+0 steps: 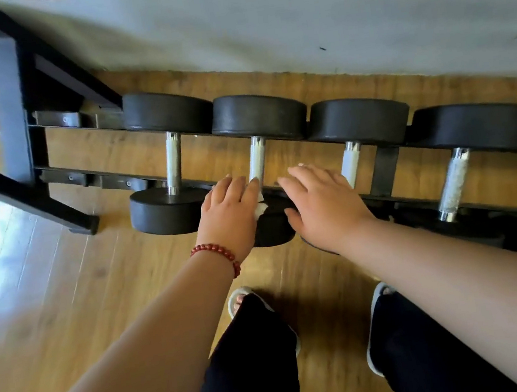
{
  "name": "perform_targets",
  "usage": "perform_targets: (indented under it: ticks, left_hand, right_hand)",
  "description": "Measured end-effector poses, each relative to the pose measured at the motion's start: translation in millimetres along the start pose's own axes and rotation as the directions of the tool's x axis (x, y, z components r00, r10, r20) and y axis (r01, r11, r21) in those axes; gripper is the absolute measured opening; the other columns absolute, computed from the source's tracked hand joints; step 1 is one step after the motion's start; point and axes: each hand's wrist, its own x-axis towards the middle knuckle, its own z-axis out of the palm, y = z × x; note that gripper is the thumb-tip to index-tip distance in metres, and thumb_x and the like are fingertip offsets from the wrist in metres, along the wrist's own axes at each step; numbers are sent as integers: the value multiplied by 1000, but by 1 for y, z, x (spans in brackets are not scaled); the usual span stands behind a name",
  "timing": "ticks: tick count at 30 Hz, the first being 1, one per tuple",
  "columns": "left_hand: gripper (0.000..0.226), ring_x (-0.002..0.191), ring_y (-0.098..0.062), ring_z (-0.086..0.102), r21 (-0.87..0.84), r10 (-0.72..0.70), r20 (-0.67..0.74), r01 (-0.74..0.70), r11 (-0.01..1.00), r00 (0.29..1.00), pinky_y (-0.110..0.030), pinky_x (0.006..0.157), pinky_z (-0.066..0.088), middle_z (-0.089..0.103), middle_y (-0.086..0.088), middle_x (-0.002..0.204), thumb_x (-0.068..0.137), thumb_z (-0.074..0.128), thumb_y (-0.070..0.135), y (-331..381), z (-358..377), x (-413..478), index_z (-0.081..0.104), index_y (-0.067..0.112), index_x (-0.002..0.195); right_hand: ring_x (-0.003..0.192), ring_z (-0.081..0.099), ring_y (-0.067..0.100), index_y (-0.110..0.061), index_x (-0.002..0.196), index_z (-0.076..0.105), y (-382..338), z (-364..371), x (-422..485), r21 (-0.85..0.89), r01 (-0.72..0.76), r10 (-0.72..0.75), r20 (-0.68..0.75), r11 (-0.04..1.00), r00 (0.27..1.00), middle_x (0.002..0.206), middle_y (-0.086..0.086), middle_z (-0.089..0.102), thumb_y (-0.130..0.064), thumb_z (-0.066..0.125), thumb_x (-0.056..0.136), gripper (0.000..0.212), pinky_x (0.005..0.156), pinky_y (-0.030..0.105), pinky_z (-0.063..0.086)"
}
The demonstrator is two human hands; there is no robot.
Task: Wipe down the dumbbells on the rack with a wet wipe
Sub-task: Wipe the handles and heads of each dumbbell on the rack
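- Dumbbells, seen from the head view, lie side by side across a low black rack [382,169] on a wooden floor [97,282], close to a white wall [261,31].
- From the left: first dumbbell [167,112], second dumbbell [258,117], third dumbbell [359,120], fourth dumbbell [472,128]. Each has dark round heads and a pale metal handle.
- The left hand [232,209] lies flat on the near head of the second dumbbell, fingers nearly straight and close together, fingertips reaching the base of its handle.
- The wet wipe [260,207] shows as a crumpled white scrap at the inner edge of that hand, pressed between palm and dumbbell head; most of it is hidden.
- The right hand [320,197] rests just beside it on the same head, fingers straight and slightly spread, holding nothing.
- Both hands cover most of that near head; only a dark patch shows between and below them.
- A red bead bracelet [215,254] circles the left wrist.
- A black metal frame [8,107] stands at the left end of the rack.
- Pale slippers [241,300] and dark trousers [251,377] show below the arms.
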Motion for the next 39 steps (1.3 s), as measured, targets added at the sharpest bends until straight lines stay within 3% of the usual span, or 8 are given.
perform_targets:
  ticks: [13,21,31,36,39]
  left_hand:
    - [70,148,-26,5,61,40,11,-41,997,999,-39,120,6,13,-2,160,97,51,21,-74,-121,-46,11,22,155]
    - [72,148,-27,4,122,87,29,-90,988,996,-40,120,5,11,-4,160,96,51,19,-90,-160,-41,8,21,155]
    - [72,149,-26,2,129,128,42,-132,983,991,-39,120,1,8,-5,162,97,49,17,-119,-172,-20,7,21,155]
    - [72,149,-27,0,159,243,49,-248,956,969,-40,120,1,5,-5,162,96,50,14,-159,-175,-5,8,22,155]
    - [76,149,-27,0,194,323,71,-331,923,944,-39,120,2,5,-5,162,95,55,15,-190,-178,-2,8,22,154]
  right_hand:
    - [145,20,26,-15,148,33,-121,-91,16,-21,-96,96,1,995,995,155,8,28,-31,47,98,54,115,40,19]
    - [131,46,36,-6,126,58,-142,-112,31,10,-106,106,-40,994,994,137,18,51,-23,69,84,47,103,49,39]
    - [144,24,27,-14,146,37,-154,-127,68,-11,-147,147,-17,989,989,152,9,33,-31,51,96,55,115,42,21]
    - [142,30,29,-9,137,48,-189,-112,86,45,-259,261,-49,965,964,148,12,39,-28,55,94,47,114,43,24]
    - [143,27,28,-11,140,44,-215,-100,91,64,-361,365,-62,930,929,151,10,35,-29,52,96,48,115,42,22]
